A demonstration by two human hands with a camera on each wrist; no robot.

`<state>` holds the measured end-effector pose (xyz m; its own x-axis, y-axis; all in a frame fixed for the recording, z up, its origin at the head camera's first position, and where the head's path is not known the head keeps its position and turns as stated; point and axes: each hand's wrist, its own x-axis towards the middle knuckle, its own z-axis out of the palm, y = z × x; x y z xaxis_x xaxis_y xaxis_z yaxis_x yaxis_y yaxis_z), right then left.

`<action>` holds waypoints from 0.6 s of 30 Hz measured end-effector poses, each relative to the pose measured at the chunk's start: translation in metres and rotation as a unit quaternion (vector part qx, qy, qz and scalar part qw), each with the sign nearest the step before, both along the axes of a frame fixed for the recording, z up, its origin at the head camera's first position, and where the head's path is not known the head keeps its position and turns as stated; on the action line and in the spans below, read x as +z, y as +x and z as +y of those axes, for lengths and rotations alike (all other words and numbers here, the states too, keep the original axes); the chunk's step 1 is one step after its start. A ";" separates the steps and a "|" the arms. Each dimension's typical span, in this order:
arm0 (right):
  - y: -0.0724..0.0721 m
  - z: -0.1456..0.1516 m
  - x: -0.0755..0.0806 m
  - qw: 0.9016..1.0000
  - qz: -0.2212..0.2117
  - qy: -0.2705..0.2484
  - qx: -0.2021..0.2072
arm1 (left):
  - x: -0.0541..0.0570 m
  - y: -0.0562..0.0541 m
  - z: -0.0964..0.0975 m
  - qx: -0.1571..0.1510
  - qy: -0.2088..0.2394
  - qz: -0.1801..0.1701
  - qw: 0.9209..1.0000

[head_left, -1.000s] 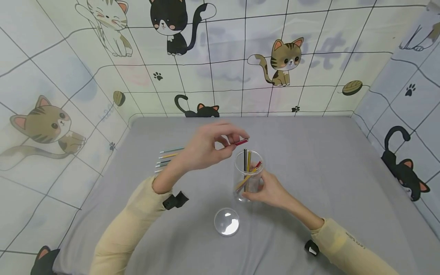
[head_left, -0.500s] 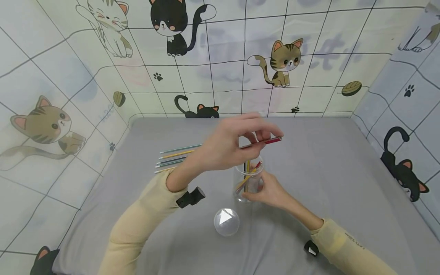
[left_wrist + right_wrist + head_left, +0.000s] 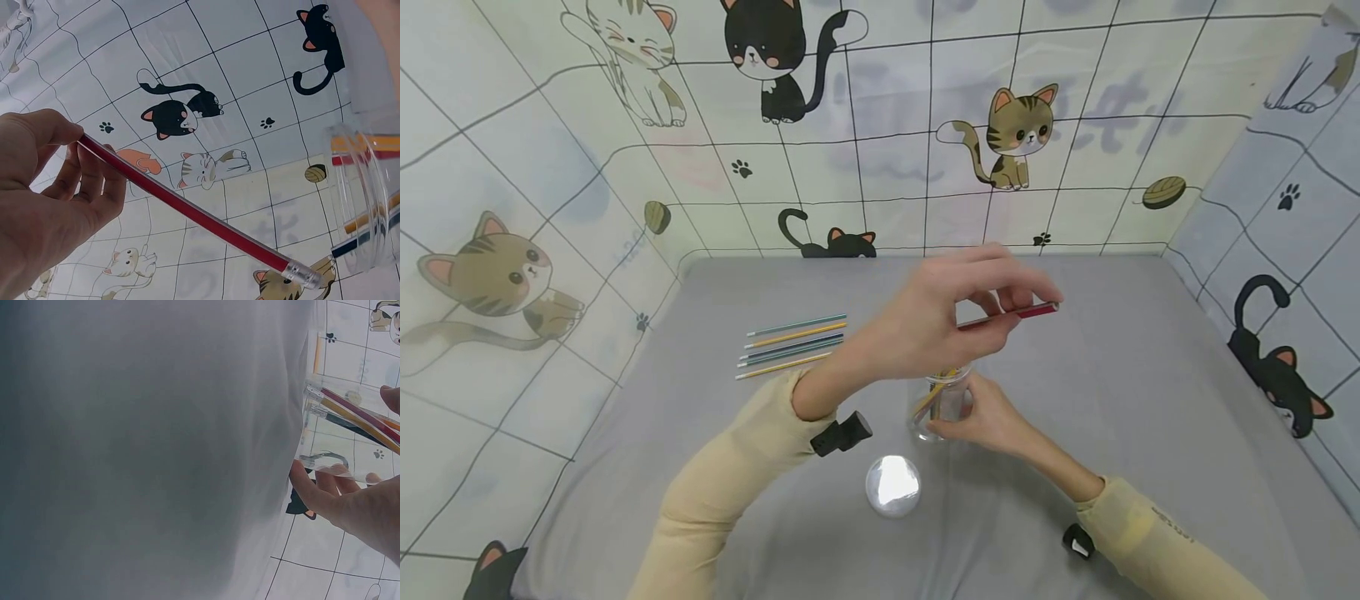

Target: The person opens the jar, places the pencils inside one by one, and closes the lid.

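Note:
My left hand pinches a red pencil by one end between thumb and fingers, above the jar's mouth. In the left wrist view the pencil slants down, its metal-banded end toward the jar rim. My right hand grips the side of a clear jar that stands upright on the grey cloth. Several pencils, yellow, red and dark, lean inside it. The left hand hides part of the jar's mouth in the head view.
Left of the jar several pencils, grey-green and yellow, lie side by side on the grey cloth. A round clear lid lies in front of the jar. A cat-print sheet rises behind and at both sides.
My left hand has moved right with the red pencil, passing over the jar and uncovering more of the pencils on the cloth. The right hand keeps its place on the jar.

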<state>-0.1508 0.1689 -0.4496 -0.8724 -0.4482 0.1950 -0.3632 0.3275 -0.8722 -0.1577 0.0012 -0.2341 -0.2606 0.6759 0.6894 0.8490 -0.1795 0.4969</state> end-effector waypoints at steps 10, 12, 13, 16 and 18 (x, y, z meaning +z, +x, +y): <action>-0.001 0.000 -0.004 1.000 0.016 -0.003 0.009 | -0.014 -0.005 0.012 0.003 0.006 -0.027 1.000; -0.002 0.001 -0.005 1.000 0.022 -0.004 0.013 | -0.018 -0.006 0.013 0.011 0.004 -0.032 0.999; -0.002 0.001 -0.005 1.000 0.024 -0.004 0.015 | -0.020 -0.007 0.013 0.015 0.002 -0.033 0.999; -0.002 0.002 -0.005 0.999 0.034 -0.001 0.019 | -0.025 -0.010 0.015 0.022 0.000 -0.033 0.999; -0.003 0.002 -0.004 0.999 0.042 0.002 0.020 | -0.029 -0.012 0.016 0.023 -0.001 -0.031 0.999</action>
<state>-0.1533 0.1709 -0.4538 -0.8349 -0.4826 0.2647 -0.4472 0.3141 -0.8375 -0.1697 0.0169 -0.2634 -0.3331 0.6637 0.6698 0.8239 -0.1406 0.5491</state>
